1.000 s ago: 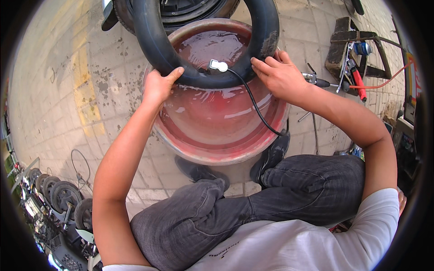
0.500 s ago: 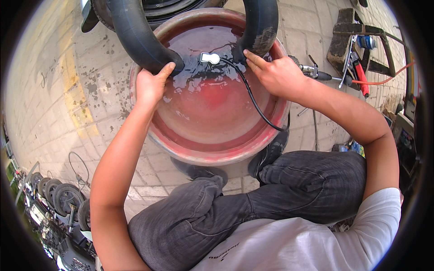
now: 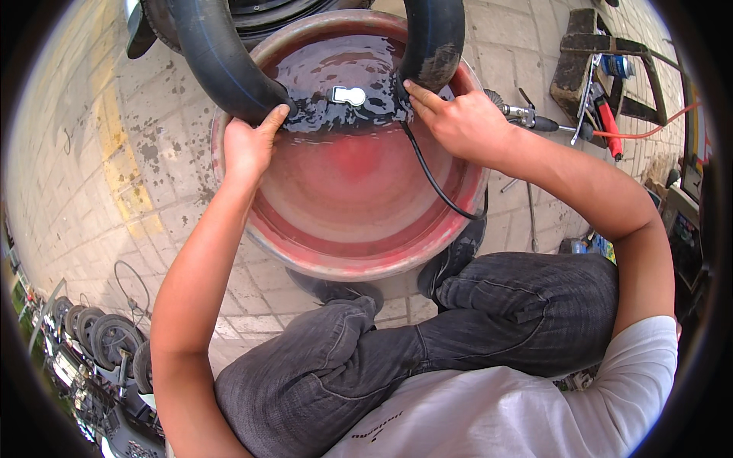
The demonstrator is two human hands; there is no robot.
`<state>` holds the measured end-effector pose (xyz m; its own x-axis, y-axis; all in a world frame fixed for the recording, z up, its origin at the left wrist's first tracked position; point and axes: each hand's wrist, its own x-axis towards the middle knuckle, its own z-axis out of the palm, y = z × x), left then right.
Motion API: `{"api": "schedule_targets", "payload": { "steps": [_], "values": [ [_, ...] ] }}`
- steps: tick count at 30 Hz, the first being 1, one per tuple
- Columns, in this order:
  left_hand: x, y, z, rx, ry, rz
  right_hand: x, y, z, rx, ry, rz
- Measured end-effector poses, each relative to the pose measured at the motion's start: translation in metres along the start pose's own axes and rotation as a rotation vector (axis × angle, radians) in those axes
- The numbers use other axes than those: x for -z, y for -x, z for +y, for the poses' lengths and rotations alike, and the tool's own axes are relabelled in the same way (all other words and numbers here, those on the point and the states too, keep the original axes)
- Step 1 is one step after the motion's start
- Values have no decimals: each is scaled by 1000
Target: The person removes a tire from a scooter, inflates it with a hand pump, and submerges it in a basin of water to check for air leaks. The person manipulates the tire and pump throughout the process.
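Note:
A black rubber inner tube (image 3: pixel 221 65) with a thin blue line dips its near part into water in a round red basin (image 3: pixel 343 269). My left hand (image 3: pixel 248 145) grips the tube's left side at the water, thumb on top. On the right side, my right hand (image 3: pixel 462 126) holds the same tube, its other fingers partly hidden. Between the hands shows a small white piece (image 3: pixel 349 95); whether it floats or is mirrored in the water I cannot tell. A black cord (image 3: pixel 427 169) curves from near my right hand to the basin's right rim.
A wheel (image 3: pixel 267 11) lies beyond the basin. To the right are a dark metal frame (image 3: pixel 649 88), a red-handled tool (image 3: pixel 609 126), an air tool (image 3: pixel 534 120) and an orange hose (image 3: pixel 649 134). Several small wheels (image 3: pixel 114 340) stand at lower left on the paving.
Both hands and the tube have shifted slightly left and away from me. Ripples have spread around the submerged tube, and the cord's end near the white piece no longer shows.

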<state>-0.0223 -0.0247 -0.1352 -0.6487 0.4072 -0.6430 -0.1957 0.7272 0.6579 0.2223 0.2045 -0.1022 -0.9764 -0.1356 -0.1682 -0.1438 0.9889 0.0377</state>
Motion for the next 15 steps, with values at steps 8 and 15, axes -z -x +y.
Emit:
{"api": "schedule_targets", "payload": {
  "steps": [8,15],
  "values": [
    [-1,0,-2,-28,21,3,-3,-1,-1,-10,32,48],
    [-3,1,-1,-36,49,0,0,-1,-3,-30,66,3]
  ]
}}
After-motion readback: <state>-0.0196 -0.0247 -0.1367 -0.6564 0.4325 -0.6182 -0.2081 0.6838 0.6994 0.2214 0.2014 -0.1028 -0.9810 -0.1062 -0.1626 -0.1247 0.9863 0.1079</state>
